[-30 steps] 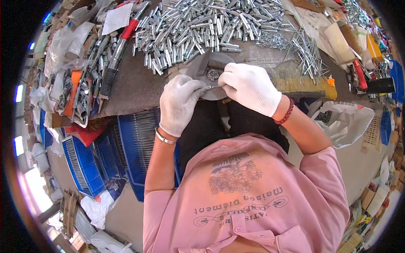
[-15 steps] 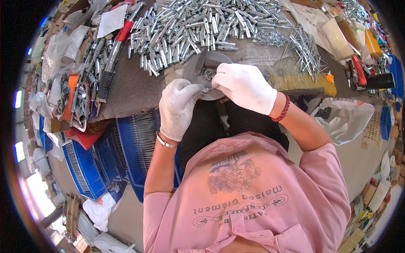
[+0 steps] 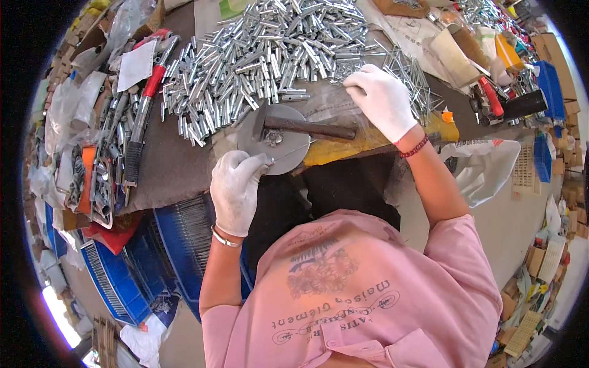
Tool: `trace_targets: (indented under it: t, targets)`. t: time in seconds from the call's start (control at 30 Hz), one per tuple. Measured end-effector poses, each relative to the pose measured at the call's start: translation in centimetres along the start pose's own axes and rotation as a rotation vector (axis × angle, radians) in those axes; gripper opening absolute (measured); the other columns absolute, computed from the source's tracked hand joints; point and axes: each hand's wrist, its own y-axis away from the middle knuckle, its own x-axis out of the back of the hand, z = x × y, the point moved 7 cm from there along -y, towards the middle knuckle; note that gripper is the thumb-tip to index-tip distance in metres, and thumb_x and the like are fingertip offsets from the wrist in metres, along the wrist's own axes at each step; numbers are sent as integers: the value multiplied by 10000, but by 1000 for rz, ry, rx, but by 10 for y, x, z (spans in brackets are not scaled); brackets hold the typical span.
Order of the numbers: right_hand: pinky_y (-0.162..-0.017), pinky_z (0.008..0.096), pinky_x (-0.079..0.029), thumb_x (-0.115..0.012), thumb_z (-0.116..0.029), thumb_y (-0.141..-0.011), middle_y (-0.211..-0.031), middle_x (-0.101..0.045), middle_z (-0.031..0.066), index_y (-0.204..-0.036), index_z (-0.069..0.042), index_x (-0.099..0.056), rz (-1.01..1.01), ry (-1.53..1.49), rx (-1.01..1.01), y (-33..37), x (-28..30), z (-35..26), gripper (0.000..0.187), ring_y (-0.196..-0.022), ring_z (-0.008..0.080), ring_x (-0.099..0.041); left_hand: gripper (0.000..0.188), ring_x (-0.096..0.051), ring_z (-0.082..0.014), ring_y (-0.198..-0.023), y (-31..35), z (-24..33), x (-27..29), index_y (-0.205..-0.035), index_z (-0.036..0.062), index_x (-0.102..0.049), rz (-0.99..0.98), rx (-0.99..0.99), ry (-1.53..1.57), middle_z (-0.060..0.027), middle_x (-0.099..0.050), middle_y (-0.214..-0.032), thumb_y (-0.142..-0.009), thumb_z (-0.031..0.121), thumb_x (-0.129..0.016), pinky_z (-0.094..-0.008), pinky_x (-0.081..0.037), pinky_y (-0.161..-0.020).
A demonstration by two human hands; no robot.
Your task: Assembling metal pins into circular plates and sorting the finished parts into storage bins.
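Note:
My left hand (image 3: 235, 191), in a white glove, pinches a thin metal rod (image 3: 293, 151) that points right across a round grey disc (image 3: 296, 164). On that disc rests a hammer (image 3: 310, 127); its dark wooden handle reaches to the right. Small metal bits (image 3: 273, 138) lie beside the hammer head. My right hand (image 3: 381, 101), gloved too, is at the small screw-like parts (image 3: 348, 69) beyond the hammer, fingertips together; what they grip is too small to make out. A large heap of silvery metal sleeves (image 3: 264, 61) spreads behind the disc.
Long thin rods (image 3: 412, 80) lie right of the heap. A red-and-black handled tool (image 3: 142, 119) and a tray of metal tools (image 3: 101, 190) are on the left. Blue bins (image 3: 116, 276) stand below the bench. A white bag (image 3: 488, 175) hangs at right.
My right hand has left my left hand and moved away to the small parts. The hammer handle and thin rod now show. The view has shifted, with the bench appearing lower and further left.

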Motion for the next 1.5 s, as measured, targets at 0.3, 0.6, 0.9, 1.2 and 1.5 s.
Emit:
trace_targets:
  t: [0.3, 0.6, 0.9, 1.2, 1.5]
  targets:
    - [-794, 439, -591, -640, -168, -932, -967, -712, 68, -884, -137, -748, -219, 118, 39, -17, -35, 3, 122, -886, 316, -726, 216, -663, -312, -853, 2, -4, -3, -973, 115, -779, 8, 11, 28, -79, -656, -892, -780, 53, -853, -417, -531, -746]
    - [-763, 445, -609, -649, -164, -939, -913, -693, 92, -867, -103, -710, -231, 290, 215, -19, -36, -15, 112, -888, 305, -740, 199, -661, -314, -853, 1, -5, -3, -956, 122, -770, 17, -6, 79, -78, -650, -885, -786, 54, -846, -421, -523, -741]
    - [-724, 261, -563, -716, -44, -917, -892, -734, 41, -957, -39, -714, -249, -541, 88, -5, -5, -78, 41, -756, 100, -681, 237, -663, -333, -896, 11, -15, -7, -1016, 133, -750, -2, 25, 9, -83, -645, -956, -800, 44, -791, -438, -541, -759]
    - [-770, 341, -579, -769, -4, -863, -986, -711, 77, -954, -80, -766, -157, -666, 275, 31, -16, -143, 118, -873, 263, -719, 225, -657, -328, -891, 7, -9, -5, -1019, 122, -742, 16, -4, 4, -85, -633, -949, -809, 49, -780, -433, -538, -767]
    - [-797, 366, -588, -781, -28, -845, -997, -712, 74, -942, -93, -772, -186, -664, 251, 31, -15, -149, 118, -902, 292, -722, 199, -656, -329, -883, 10, -15, -11, -999, 112, -741, 15, 5, 24, -84, -636, -948, -813, 57, -785, -440, -533, -756]
